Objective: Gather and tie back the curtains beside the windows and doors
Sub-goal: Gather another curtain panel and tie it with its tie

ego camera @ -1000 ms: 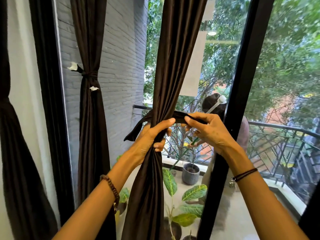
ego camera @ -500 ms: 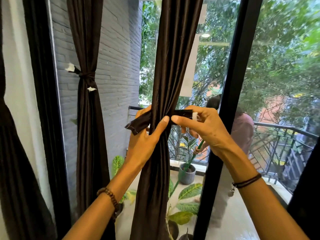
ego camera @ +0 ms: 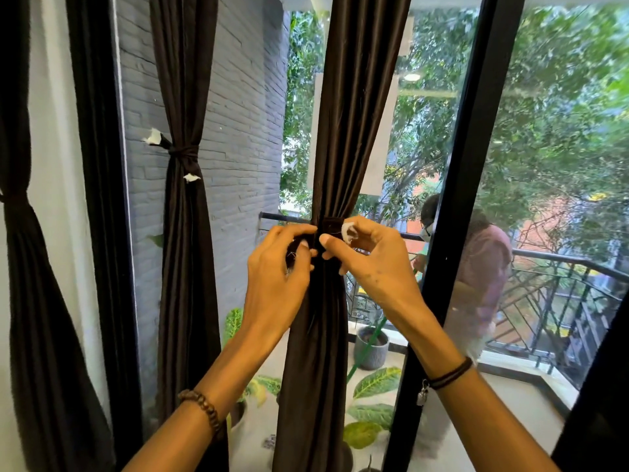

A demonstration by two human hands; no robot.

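Observation:
A dark brown curtain (ego camera: 354,131) hangs gathered in front of the glass at the centre. A matching tie-back band (ego camera: 329,225) is wrapped round its waist. My left hand (ego camera: 279,270) pinches the band's left end against the curtain. My right hand (ego camera: 367,264) pinches the right end, whose white tip (ego camera: 347,230) shows above my fingers. Left of it hangs a second curtain (ego camera: 183,267), tied by its own band (ego camera: 182,153). A third tied curtain (ego camera: 30,301) is at the far left.
A black door frame (ego camera: 452,199) runs just right of my hands. Behind the glass are a grey brick wall (ego camera: 238,148), potted plants (ego camera: 371,345), a balcony railing (ego camera: 561,294) and a person (ego camera: 483,267) in a pink top.
Both hands have closed in on the curtain's front. The band's loose left end, which stuck out earlier, is now drawn in under my left fingers. The view has shifted slightly.

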